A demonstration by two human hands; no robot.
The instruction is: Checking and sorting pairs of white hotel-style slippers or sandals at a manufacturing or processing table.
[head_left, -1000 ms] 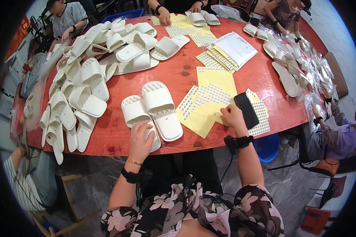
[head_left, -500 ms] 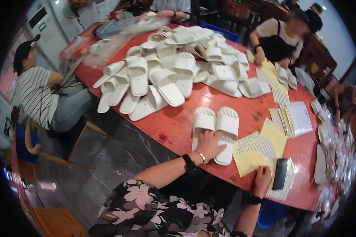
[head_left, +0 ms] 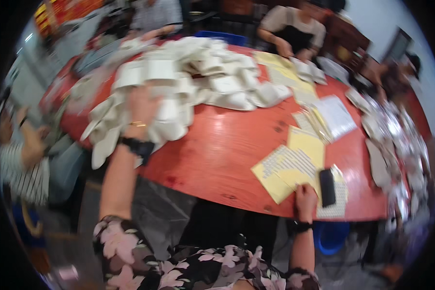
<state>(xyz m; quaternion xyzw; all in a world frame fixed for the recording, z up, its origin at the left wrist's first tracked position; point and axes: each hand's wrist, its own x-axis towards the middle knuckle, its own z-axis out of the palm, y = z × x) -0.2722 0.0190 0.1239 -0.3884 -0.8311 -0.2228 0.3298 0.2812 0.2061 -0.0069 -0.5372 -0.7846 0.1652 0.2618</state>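
At the near left side of a heap of white slippers (head_left: 222,82), my left hand (head_left: 142,106) has its fingers at the straps of a pair of white slippers (head_left: 160,71). The hand is blurred, but its grip looks closed on the pair, fingers by the left strap and thumb over the right slipper. My right hand (head_left: 306,197) rests at the table's near edge with fingers pinched together. Its fingertips touch the edge of a yellow label sheet (head_left: 279,169); whatever is between them is too small to make out. Close by on the right lies a black phone (head_left: 327,187).
The red table (head_left: 217,150) carries more yellow sheets (head_left: 307,145), a clear plastic folder (head_left: 334,118) and bagged slippers (head_left: 372,140) along the right side. Co-workers sit at the left, far side and far right. A blue bucket (head_left: 332,237) stands below the table edge.
My left hand has carried the slipper pair from the near middle of the table left to the heap. The view has shifted. My right hand remains at the label sheet.
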